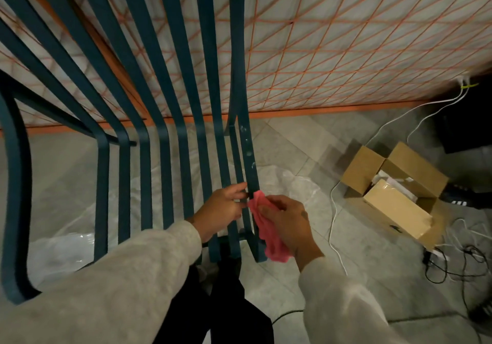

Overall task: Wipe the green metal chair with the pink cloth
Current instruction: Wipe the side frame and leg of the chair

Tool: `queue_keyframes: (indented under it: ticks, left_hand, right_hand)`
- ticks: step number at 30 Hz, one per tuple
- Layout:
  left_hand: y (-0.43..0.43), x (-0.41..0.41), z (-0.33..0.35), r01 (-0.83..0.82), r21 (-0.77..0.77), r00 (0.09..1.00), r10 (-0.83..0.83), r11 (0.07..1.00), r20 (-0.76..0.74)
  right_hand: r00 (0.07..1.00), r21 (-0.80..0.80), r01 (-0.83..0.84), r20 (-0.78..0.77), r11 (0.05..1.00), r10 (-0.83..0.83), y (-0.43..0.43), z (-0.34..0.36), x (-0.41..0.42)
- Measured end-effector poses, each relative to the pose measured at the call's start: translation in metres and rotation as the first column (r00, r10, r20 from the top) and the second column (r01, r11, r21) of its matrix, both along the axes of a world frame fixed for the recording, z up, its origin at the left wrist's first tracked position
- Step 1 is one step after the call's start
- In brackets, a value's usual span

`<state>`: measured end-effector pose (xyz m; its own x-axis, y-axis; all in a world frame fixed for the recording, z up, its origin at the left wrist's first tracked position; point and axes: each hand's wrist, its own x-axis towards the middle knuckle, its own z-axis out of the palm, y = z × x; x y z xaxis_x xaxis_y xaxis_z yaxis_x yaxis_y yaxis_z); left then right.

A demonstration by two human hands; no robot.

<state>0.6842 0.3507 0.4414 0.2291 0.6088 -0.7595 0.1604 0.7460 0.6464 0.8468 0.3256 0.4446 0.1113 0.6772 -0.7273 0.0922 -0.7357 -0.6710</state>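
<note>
Step in hand: wiping the outermost right slat of the green metal chair (241,51), near its lower end.
Right hand (286,220): fingers curled shut around the pink cloth (269,234), pressing it to the slat's right edge.
Left hand (222,208): fingers partly closed, pinching the same slat from the left to steady it.
Doing it well: keep the left grip firm, wrap the cloth round the slat, and draw it along towards 12 o'clock, where pale spots show.
Chair position: fills the frame's left half, from 12 to 7 o'clock.
Long axis: slats run 12 to 6 o'clock, bending midway, free ends towards the person.
</note>
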Motion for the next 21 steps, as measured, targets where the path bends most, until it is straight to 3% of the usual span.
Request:
queue_keyframes:
  ticks: [3, 8, 14, 21]
  left_hand:
    - [0.004, 0.001, 0.001, -0.027, 0.002, 1.0, 0.027, 1.0, 0.007]
    - [0.008, 0.0, 0.004, -0.033, -0.019, 0.999, 0.032, 0.999, -0.013]
    - [0.029, 0.0, 0.007, -0.061, 0.014, 0.996, 0.062, 0.998, -0.063]
    - [0.041, -0.002, 0.002, -0.041, 0.019, 0.997, 0.042, 0.999, -0.067]
  right_hand:
    - [0.998, -0.046, -0.032, 0.054, 0.998, 0.035, -0.011, -0.007, 0.005]
    - [0.96, 0.1, -0.071, 0.276, 0.992, 0.041, 0.018, -0.021, -0.017]
    - [0.994, 0.067, 0.065, 0.087, 0.996, -0.071, 0.038, -0.024, -0.011]
    - [0.961, 0.206, -0.092, 0.276, 0.974, 0.032, 0.063, -0.028, -0.027]
